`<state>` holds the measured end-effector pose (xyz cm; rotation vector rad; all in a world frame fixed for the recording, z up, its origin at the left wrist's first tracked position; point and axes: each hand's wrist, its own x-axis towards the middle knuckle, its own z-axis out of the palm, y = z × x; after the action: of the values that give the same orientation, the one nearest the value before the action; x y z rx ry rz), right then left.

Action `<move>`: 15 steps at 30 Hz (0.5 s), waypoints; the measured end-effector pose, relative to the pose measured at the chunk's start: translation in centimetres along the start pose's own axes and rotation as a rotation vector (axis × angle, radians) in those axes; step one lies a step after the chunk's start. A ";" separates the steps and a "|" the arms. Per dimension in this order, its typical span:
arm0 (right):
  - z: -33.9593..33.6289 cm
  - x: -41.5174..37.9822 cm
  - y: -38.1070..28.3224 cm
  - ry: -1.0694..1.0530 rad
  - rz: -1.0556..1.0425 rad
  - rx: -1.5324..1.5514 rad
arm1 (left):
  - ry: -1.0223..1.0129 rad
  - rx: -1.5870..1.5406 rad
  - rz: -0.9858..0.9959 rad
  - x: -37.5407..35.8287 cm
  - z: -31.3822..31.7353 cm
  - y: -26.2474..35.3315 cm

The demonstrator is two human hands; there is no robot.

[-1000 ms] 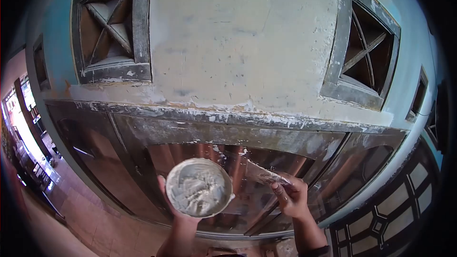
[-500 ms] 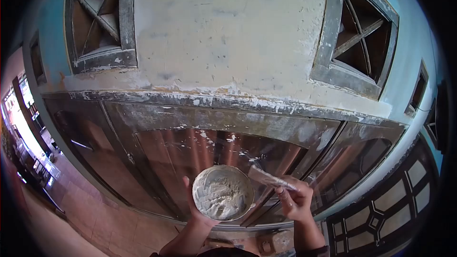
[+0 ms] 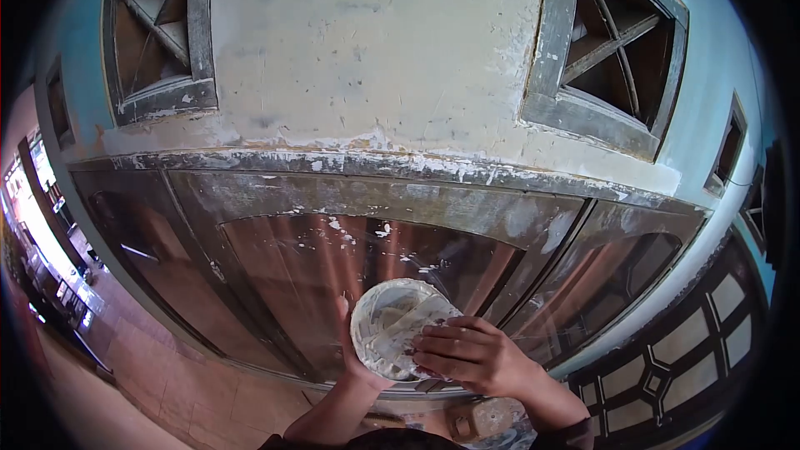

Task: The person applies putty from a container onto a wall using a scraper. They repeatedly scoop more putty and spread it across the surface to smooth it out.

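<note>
My left hand (image 3: 360, 372) is wrapped round the left and underside of a round bowl (image 3: 357, 325), with its thumb up along the outside. Pale, creamy putty (image 3: 379, 357) coats the bowl's inside. My right hand (image 3: 473, 357) grips a flat, putty-smeared scraper (image 3: 410, 327), fingers laid across its near end. The scraper's wide edge reaches into the bowl and hides part of the putty; I cannot make out its handle.
Ahead is a cream wall (image 3: 375, 58) with putty patches. Below it runs a dark wooden frame (image 3: 450, 200) with peeling paint, above glass panes (image 3: 275, 267). Two wood-framed vents (image 3: 158, 33) flank the wall. A pale block-like object (image 3: 492, 419) lies low in front.
The right hand has moved left and turned over, bringing the scraper from beside the bowl down into it. The bowl has shifted slightly right in view and tilted.
</note>
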<state>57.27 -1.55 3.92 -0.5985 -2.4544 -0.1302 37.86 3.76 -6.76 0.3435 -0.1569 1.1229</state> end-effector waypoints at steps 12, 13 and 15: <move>1.5 -1.3 0.4 -0.106 0.016 -0.208 | -0.051 -0.084 -0.045 1.1 -0.9 -1.3; 1.6 -1.4 0.4 -0.117 0.031 -0.187 | -0.080 -0.136 -0.059 1.2 -1.1 -1.4; 1.7 -1.7 0.6 -0.128 0.047 -0.162 | -0.034 -0.107 -0.061 1.4 -1.0 -1.5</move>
<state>57.85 -1.32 1.47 -0.7547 -2.5681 -0.2821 39.74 4.71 -7.59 0.2704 -0.2343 1.0443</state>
